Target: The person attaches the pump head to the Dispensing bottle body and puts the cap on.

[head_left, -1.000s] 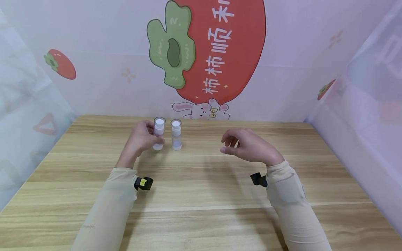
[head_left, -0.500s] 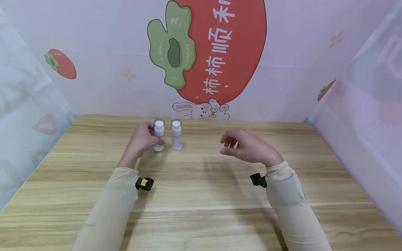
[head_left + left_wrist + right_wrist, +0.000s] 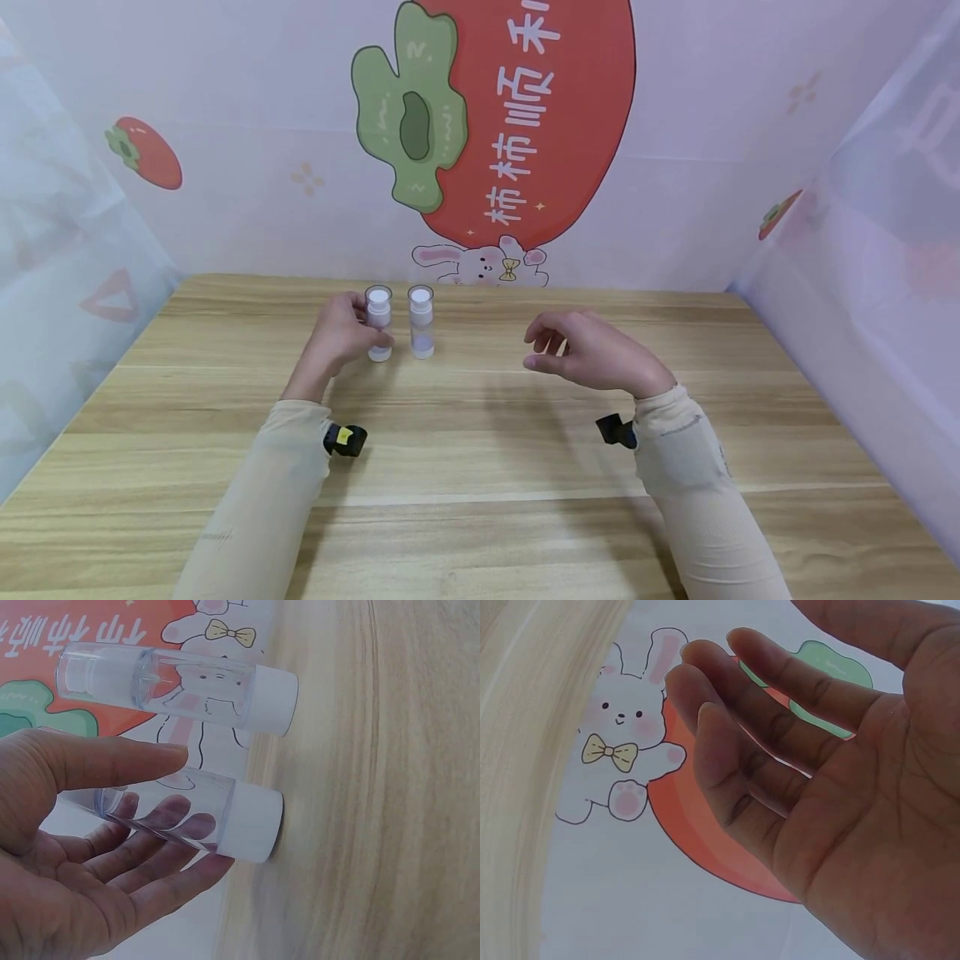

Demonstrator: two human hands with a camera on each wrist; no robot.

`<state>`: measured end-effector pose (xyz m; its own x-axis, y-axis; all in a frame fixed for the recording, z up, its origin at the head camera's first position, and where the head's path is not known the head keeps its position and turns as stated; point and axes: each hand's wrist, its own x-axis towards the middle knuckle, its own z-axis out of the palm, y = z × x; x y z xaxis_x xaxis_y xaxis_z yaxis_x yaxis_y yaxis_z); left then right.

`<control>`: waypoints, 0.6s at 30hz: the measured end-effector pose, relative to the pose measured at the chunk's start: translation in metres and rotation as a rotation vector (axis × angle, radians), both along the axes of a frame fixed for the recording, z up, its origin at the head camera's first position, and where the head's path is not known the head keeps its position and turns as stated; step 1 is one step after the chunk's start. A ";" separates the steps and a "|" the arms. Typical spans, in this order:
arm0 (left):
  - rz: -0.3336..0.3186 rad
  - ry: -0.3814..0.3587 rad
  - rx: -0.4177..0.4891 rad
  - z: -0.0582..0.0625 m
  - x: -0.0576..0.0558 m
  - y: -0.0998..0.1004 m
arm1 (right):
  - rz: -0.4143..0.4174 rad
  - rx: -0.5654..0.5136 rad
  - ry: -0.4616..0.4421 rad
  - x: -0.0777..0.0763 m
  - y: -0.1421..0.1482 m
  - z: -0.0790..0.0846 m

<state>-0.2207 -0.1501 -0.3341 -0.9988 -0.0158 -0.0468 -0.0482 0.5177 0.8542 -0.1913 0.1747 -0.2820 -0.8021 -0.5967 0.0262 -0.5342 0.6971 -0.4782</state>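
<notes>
Two clear pump bottles with white bases and white pump heads under clear caps stand upright, side by side, near the back of the table. My left hand (image 3: 341,333) holds the left pump bottle (image 3: 379,310), thumb on the near side and fingers behind it. In the left wrist view its white base (image 3: 251,823) is on the wood, and the fingers show through the clear wall. The right pump bottle (image 3: 422,322) stands a small gap away, untouched. Over the table to the right, my right hand (image 3: 592,348) has loosely bent fingers and holds nothing.
A wooden table (image 3: 465,533) reaches back to a white printed cloth (image 3: 247,200) with a large red persimmon and a rabbit. More cloth hangs along the left and right sides. Each wrist wears a small black camera (image 3: 345,439).
The left pump bottle has come slightly down and toward me in my left hand, then shifted a touch left at its top. The right hand and the other bottle are almost still.
</notes>
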 end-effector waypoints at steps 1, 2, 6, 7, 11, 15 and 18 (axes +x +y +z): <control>0.002 -0.002 0.005 0.000 0.000 0.000 | 0.001 0.000 -0.001 0.000 0.000 0.000; 0.003 -0.004 0.009 -0.001 -0.001 0.000 | 0.001 -0.001 -0.001 0.000 0.000 0.000; 0.011 -0.018 0.024 -0.002 -0.002 -0.002 | -0.001 0.002 -0.008 0.000 -0.001 0.000; 0.012 -0.022 0.026 -0.002 -0.002 -0.002 | -0.002 0.003 -0.011 0.000 -0.001 0.000; 0.016 -0.030 0.034 -0.003 -0.003 -0.003 | -0.003 0.006 -0.022 0.001 -0.002 -0.001; 0.018 -0.037 0.042 -0.004 -0.003 -0.005 | -0.002 0.010 -0.020 0.000 -0.002 -0.002; 0.020 -0.039 0.044 -0.005 -0.004 -0.005 | 0.001 0.018 -0.017 0.000 -0.003 -0.002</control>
